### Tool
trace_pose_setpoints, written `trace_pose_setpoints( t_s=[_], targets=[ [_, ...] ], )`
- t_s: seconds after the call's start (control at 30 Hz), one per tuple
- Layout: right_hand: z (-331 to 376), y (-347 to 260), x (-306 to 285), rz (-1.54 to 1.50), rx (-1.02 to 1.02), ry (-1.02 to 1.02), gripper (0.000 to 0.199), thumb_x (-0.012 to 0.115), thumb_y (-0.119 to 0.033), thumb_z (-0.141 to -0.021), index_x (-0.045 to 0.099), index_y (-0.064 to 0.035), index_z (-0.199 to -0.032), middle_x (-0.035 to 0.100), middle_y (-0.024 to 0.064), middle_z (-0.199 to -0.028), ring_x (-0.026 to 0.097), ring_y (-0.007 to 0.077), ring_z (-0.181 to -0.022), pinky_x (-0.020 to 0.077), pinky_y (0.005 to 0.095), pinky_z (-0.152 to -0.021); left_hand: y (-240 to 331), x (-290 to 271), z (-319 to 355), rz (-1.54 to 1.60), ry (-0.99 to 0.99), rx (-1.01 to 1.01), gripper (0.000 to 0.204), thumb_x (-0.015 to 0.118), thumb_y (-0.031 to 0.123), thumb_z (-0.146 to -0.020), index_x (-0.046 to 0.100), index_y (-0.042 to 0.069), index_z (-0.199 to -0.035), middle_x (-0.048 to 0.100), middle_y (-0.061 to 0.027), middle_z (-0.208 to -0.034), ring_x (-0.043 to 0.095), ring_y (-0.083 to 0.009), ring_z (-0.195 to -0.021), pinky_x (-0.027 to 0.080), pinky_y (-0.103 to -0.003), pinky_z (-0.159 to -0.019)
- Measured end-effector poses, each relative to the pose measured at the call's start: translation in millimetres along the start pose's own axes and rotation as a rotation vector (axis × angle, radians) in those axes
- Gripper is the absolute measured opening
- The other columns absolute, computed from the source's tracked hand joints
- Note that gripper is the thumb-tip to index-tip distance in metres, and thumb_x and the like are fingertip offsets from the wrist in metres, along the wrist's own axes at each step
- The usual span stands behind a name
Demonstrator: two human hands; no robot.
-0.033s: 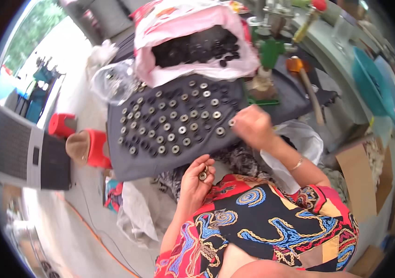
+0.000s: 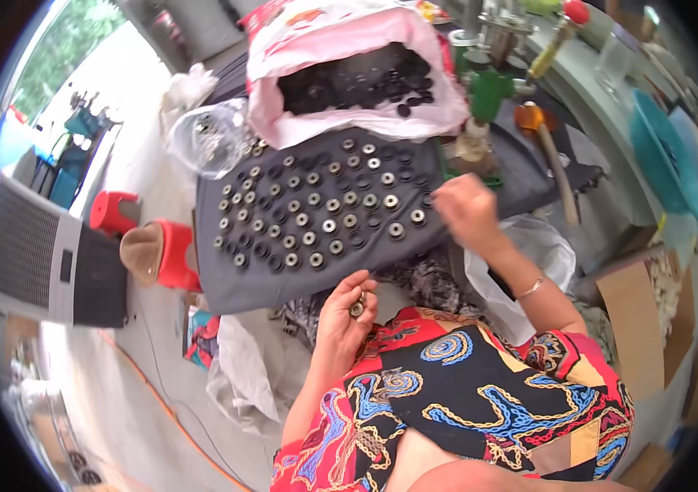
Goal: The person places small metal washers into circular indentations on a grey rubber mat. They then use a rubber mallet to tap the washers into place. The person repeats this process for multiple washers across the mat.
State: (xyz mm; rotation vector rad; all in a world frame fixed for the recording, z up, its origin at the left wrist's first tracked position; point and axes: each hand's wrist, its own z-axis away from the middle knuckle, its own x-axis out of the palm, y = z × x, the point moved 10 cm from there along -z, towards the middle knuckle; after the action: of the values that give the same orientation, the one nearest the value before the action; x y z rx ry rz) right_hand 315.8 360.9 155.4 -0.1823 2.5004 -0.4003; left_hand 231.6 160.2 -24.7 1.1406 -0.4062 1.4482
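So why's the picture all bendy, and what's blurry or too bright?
Head view: it's a wide fisheye camera, so the grey, slatted, boxy machine bends near the picture's dark edge; head view: the bare right hand is smeared, the bare left hand clearer; head view: the white patch beside the green leaves glares, washed out.

the grey cloth [image 2: 238, 293] has room at its near-left corner; rings [image 2: 329, 225] and a bag [image 2: 324, 129] obstruct beyond.
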Motion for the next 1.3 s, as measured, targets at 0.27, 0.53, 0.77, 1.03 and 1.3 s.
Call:
trace_pose_setpoints(
  t_s=[0.27, 0.53, 0.77, 1.03, 1.3],
  targets=[
    [28, 107, -29, 0.063, 0.292, 0.216, 0.011, 0.06, -0.006, -0.087, 0.057, 0.0017, -0.08, 0.054, 0.012, -0.071, 0.054, 0.0265, -0.063, 0.0437, 0.0333, -0.059, 132, 12, 27, -0.09, 0.012, 0.37, 0.021, 0.043, 0.007, -0.096, 0.053, 0.004, -0.114, 0.059, -0.0099, -0.089, 0.047, -0.0133, -0.053, 0.033, -0.02, -0.037],
    [31, 102, -37, 0.101, 0.31, 0.261, 0.011, 0.059, -0.005, -0.088, 0.056, 0.0015, -0.08, 0.051, 0.0117, -0.071, 0.05, 0.0261, -0.062, 0.041, 0.0337, -0.058, 342, 11, -69, -0.042, 0.291, 0.626, 0.016, 0.044, 0.007, -0.095, 0.051, -0.003, -0.105, 0.056, -0.017, -0.092, 0.059, -0.0314, -0.081, 0.049, -0.031, -0.052],
    [22, 92, -26, 0.109, 0.24, 0.213, 0.01, 0.059, -0.002, -0.085, 0.054, 0.0012, -0.077, 0.05, 0.0118, -0.07, 0.05, 0.0282, -0.064, 0.0403, 0.0358, -0.058, 535, 5, -162, -0.253, 0.135, 0.893, 0.03, 0.04, 0.025, -0.091, 0.056, 0.006, -0.108, 0.059, -0.0157, -0.095, 0.061, -0.0319, -0.083, 0.051, -0.05, -0.06],
    [31, 102, -23, 0.173, 0.278, 0.159, 0.008, 0.057, -0.002, -0.087, 0.058, 0.001, -0.079, 0.054, 0.0109, -0.073, 0.054, 0.0262, -0.066, 0.0421, 0.0336, -0.06, 467, 28, -118, -0.589, 0.459, 0.827, 0.045, 0.049, 0.016, -0.092, 0.041, -0.002, -0.133, 0.044, -0.0173, -0.135, 0.045, -0.0367, -0.122, 0.035, -0.053, -0.099],
    [37, 102, -26, 0.15, 0.286, 0.194, 0.01, 0.058, -0.004, -0.088, 0.058, 0.0011, -0.08, 0.053, 0.0099, -0.072, 0.053, 0.0245, -0.065, 0.0418, 0.0327, -0.06, 347, -8, 82, -1.08, 0.613, 1.109, 0.017, 0.057, 0.003, -0.086, 0.066, -0.003, -0.1, 0.067, -0.0079, -0.088, 0.063, -0.0137, -0.077, 0.048, -0.025, -0.067]
  ],
)
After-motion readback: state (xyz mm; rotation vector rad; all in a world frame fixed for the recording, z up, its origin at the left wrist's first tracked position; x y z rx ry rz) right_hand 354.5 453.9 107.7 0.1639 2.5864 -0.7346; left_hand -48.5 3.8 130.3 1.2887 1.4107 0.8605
